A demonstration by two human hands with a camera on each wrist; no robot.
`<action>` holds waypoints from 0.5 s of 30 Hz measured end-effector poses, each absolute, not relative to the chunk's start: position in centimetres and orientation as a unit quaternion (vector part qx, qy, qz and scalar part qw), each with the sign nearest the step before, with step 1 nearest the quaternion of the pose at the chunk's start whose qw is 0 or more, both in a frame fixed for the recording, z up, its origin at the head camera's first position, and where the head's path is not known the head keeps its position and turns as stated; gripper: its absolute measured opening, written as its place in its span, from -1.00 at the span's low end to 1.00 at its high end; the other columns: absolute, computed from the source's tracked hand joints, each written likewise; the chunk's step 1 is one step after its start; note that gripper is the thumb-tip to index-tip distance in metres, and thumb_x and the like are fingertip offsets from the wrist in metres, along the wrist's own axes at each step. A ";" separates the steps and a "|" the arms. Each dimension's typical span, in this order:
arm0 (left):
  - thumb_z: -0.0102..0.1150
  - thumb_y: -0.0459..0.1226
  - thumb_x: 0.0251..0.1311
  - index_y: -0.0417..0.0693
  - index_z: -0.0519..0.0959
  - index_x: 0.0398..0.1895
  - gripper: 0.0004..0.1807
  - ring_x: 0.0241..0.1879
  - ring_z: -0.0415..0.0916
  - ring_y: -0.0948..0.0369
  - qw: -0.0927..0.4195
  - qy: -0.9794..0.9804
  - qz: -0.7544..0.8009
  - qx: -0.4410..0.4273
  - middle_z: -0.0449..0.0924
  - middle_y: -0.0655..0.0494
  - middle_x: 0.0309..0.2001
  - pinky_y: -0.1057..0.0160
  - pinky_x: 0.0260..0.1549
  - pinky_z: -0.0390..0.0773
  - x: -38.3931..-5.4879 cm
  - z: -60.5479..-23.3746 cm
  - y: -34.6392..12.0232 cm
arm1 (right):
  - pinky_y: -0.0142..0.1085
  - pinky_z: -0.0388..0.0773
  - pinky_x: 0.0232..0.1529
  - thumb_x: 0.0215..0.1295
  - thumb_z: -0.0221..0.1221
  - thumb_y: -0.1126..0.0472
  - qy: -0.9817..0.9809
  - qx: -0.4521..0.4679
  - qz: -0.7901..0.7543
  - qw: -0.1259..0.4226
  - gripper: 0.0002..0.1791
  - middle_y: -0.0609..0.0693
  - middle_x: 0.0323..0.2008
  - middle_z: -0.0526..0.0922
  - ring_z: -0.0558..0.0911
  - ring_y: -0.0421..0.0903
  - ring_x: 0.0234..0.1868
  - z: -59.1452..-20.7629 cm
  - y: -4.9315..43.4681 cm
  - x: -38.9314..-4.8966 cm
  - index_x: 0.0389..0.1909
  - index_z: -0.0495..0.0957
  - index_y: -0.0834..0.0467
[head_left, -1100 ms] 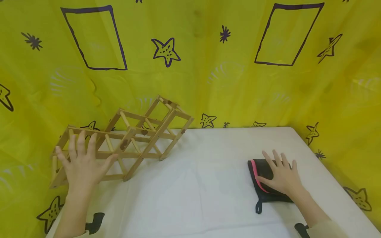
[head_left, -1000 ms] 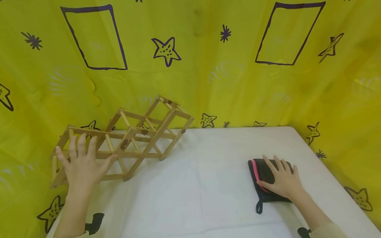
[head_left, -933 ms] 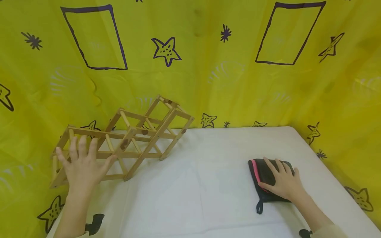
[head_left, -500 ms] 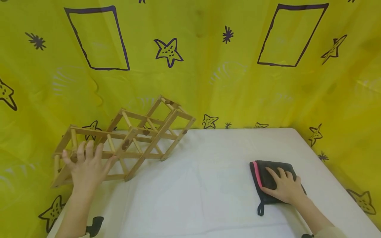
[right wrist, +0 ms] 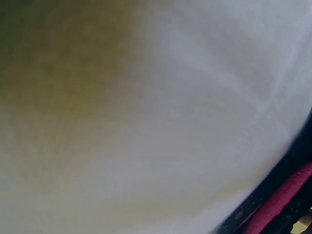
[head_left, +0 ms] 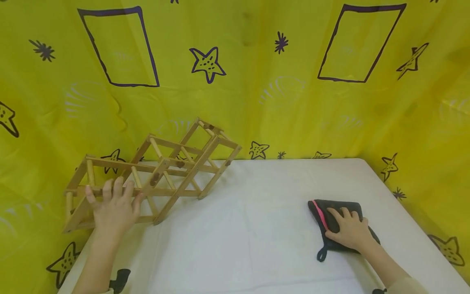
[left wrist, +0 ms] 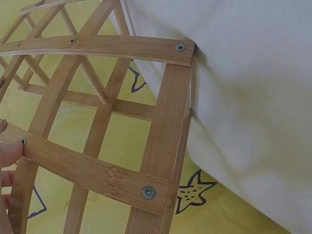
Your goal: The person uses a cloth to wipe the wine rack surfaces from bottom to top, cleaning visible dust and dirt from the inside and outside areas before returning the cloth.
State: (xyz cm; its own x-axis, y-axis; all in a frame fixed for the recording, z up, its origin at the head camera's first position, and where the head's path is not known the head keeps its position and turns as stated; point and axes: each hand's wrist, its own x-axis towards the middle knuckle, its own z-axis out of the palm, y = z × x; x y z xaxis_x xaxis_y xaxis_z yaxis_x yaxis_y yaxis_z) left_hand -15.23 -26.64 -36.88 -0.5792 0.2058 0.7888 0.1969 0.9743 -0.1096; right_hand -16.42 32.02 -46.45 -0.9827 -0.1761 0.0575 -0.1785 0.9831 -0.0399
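Observation:
On the left of the table in the head view stands a lattice-like folding wooden wine rack [head_left: 180, 163]. My left hand [head_left: 115, 208] is at its near left part, fingers curled over a rail. In the left wrist view the thumb [left wrist: 10, 153] presses a slat from one side, with fingertips behind it. At the right, my right hand [head_left: 350, 230] pinches a folded black cloth pad [head_left: 335, 204] with pink trim and a hanging loop. The pad bunches between thumb and fingers and lies on the table. Only its black and pink edge [right wrist: 282, 195] shows in the right wrist view.
A white-covered table [head_left: 235, 237] stretches between the two hands, its far edge meeting a yellow curtain [head_left: 242, 81] printed with stars and frames. Dark wrist-mounted pieces show by the left forearm [head_left: 92, 265] and the right one.
My right hand has come down onto the black pad and its fingers have drawn together, bunching it. My left hand has moved slightly right and down, its fingers curling onto the rack.

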 end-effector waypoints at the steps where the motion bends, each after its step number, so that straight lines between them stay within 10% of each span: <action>1: -0.47 0.08 0.33 -0.23 0.25 -0.23 -0.48 -0.07 -0.02 -0.11 0.444 -0.889 0.005 -0.114 0.09 -0.13 -0.20 -0.28 -0.03 -0.23 -15.2 -36.9 -26.7 | 0.30 0.24 -0.30 -0.11 0.24 -0.16 -0.995 0.093 0.025 0.032 -0.22 0.35 -0.06 0.35 0.36 0.38 -0.14 -46.4 32.0 -16.4 0.12 0.31 0.18; 15: -0.51 0.08 0.33 -0.32 0.22 -0.28 -0.42 -0.25 0.01 -0.14 0.406 -0.904 0.006 -0.133 0.06 -0.12 -0.35 -0.26 -0.13 -0.17 -15.5 -36.7 -26.8 | 0.13 0.35 -0.39 -0.08 0.34 0.13 -0.988 0.134 0.003 0.079 -0.41 0.22 -0.30 0.47 0.49 0.21 -0.29 -46.8 32.0 -16.4 0.03 0.41 0.14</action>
